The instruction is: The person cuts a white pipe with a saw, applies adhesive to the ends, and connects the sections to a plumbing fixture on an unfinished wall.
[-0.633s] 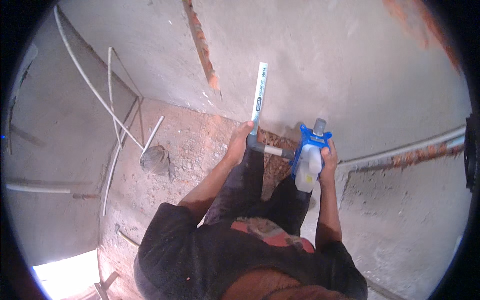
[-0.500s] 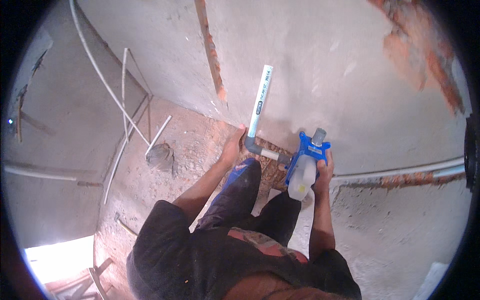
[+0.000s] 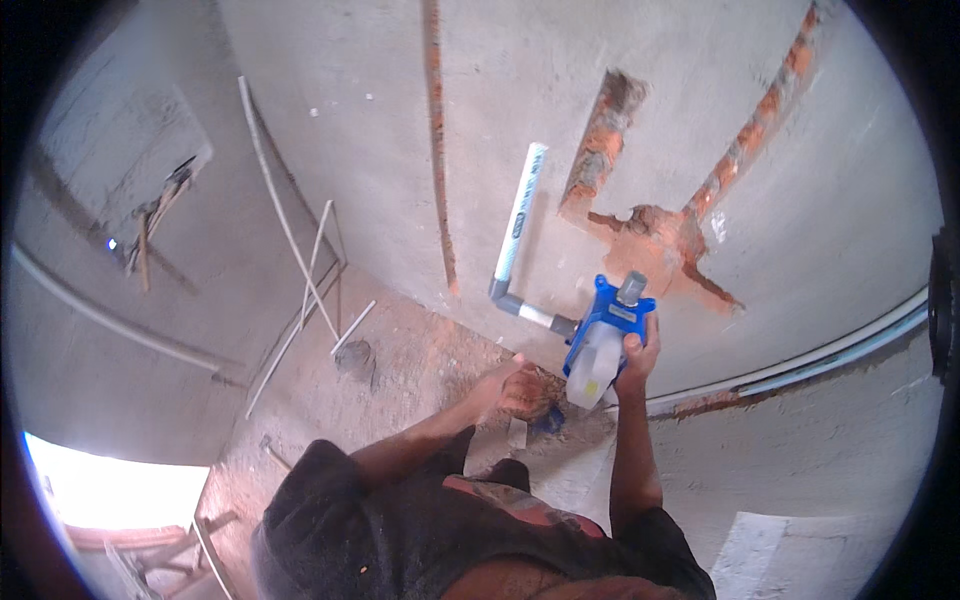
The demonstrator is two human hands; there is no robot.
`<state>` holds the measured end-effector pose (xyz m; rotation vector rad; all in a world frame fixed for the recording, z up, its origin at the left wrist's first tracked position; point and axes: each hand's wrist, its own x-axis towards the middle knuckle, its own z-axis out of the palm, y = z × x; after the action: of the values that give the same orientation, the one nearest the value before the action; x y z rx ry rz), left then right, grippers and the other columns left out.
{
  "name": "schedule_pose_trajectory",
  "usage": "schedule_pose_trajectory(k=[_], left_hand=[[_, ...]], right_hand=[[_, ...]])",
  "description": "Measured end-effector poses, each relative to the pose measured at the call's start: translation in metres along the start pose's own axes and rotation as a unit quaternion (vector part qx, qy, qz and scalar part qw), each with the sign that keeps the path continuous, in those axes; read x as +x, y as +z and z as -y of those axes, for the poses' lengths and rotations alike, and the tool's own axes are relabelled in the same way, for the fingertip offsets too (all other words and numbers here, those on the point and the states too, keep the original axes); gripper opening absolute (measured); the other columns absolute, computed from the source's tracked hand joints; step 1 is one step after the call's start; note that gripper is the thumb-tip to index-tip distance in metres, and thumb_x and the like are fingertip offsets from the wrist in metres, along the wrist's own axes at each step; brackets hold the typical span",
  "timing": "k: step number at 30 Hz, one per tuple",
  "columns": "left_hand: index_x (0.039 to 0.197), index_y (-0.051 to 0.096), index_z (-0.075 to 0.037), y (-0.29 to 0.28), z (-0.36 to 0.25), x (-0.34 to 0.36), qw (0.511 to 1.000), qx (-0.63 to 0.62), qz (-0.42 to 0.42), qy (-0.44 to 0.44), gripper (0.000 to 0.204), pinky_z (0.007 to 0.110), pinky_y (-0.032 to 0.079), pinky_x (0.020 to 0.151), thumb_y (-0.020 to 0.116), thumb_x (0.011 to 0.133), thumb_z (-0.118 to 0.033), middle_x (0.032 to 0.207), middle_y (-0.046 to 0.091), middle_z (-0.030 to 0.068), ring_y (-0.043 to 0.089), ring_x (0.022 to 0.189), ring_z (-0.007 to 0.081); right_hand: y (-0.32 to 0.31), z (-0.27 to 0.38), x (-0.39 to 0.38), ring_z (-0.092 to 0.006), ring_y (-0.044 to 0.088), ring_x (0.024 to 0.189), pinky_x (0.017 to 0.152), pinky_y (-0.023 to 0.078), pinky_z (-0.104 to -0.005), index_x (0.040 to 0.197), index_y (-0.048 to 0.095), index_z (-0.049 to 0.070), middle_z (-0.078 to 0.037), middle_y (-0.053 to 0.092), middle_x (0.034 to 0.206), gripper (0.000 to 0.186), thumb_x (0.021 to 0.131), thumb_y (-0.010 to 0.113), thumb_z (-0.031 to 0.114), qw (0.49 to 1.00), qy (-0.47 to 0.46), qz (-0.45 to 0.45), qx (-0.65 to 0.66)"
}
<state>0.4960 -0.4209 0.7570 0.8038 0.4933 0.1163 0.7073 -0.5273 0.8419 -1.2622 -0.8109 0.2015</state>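
My right hand (image 3: pixel 638 362) grips the right side of a blue plumbing valve body (image 3: pixel 625 315), thumb in front. A cloudy, translucent plastic cover (image 3: pixel 597 365) sits on the valve's near face, and a grey pipe stub (image 3: pixel 632 288) sticks out of its top. From its left side a short white pipe piece leads to a grey elbow (image 3: pixel 505 298). A longer white pipe (image 3: pixel 521 215) rises from that elbow. Below the elbow, apart from the pipes, my left hand (image 3: pixel 512 388) hangs with loosely bent fingers and nothing visible in it.
Ahead, the plastered wall has chased grooves (image 3: pixel 600 145) and a broken-out brick hollow (image 3: pixel 655 240). Pipes (image 3: pixel 790 370) run along the wall at right. Thin white pipes (image 3: pixel 290 225) lean in the left corner, above a rubble-strewn floor (image 3: pixel 420 365) with a dark bundle (image 3: pixel 355 360).
My left hand has left the elbow and dropped lower. My view has shifted, showing more wall grooves. The valve with its pipes is now in front of the wall, below the brick hollow.
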Motion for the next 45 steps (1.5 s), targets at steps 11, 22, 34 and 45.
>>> schedule_pose_trajectory(k=[11, 22, 34, 45], left_hand=[[0.140, 0.040, -0.009, 0.102, -0.063, -0.068, 0.989, -0.024, 0.144, 0.024, 0.084, 0.050, 0.041, 0.096, 0.045, 0.085, -0.073, 0.137, 0.044, 0.0164, 0.044, 0.124, 0.0319], [0.133, 0.049, -0.016, 0.058, -0.062, -0.152, 0.927, -0.295, 0.144, 0.180, 0.065, 0.043, 0.046, 0.094, 0.049, 0.090, -0.063, 0.131, 0.054, 0.0041, 0.055, 0.115, 0.0194], [0.118, 0.057, -0.016, 0.015, -0.047, -0.214, 0.903, -0.283, -0.080, 0.312, 0.059, 0.038, 0.054, 0.074, 0.047, 0.089, -0.067, 0.110, 0.063, 0.0044, 0.064, 0.091, 0.0195], [0.124, 0.053, -0.016, 0.050, -0.012, -0.199, 0.898, -0.254, -0.048, 0.355, 0.056, 0.034, 0.054, 0.078, 0.051, 0.090, -0.060, 0.112, 0.062, 0.0049, 0.062, 0.093, 0.0185]], right_hand=[[0.023, 0.090, -0.024, -0.0323, 0.050, 0.117, 0.094, 0.044, -0.0430, 0.137, 0.033, -0.010, -0.022, 0.046, 0.130, 0.095, 0.078, 0.066, 0.057, 0.999, -0.023, 0.043, -0.015], [0.124, 0.107, -0.068, -0.0350, 0.047, 0.121, 0.099, 0.039, -0.0447, 0.137, 0.034, -0.008, -0.026, 0.044, 0.132, 0.105, 0.071, 0.068, 0.067, 0.959, -0.032, 0.277, -0.054], [0.196, 0.155, -0.115, -0.0343, 0.039, 0.127, 0.106, 0.033, -0.0449, 0.144, 0.021, -0.004, -0.024, 0.037, 0.139, 0.110, 0.071, 0.078, 0.056, 0.882, -0.061, 0.465, 0.045], [0.143, 0.094, -0.136, -0.0362, 0.028, 0.137, 0.112, 0.023, -0.0472, 0.147, 0.017, -0.001, -0.024, 0.028, 0.146, 0.112, 0.070, 0.080, 0.052, 0.914, -0.002, 0.400, 0.070]])
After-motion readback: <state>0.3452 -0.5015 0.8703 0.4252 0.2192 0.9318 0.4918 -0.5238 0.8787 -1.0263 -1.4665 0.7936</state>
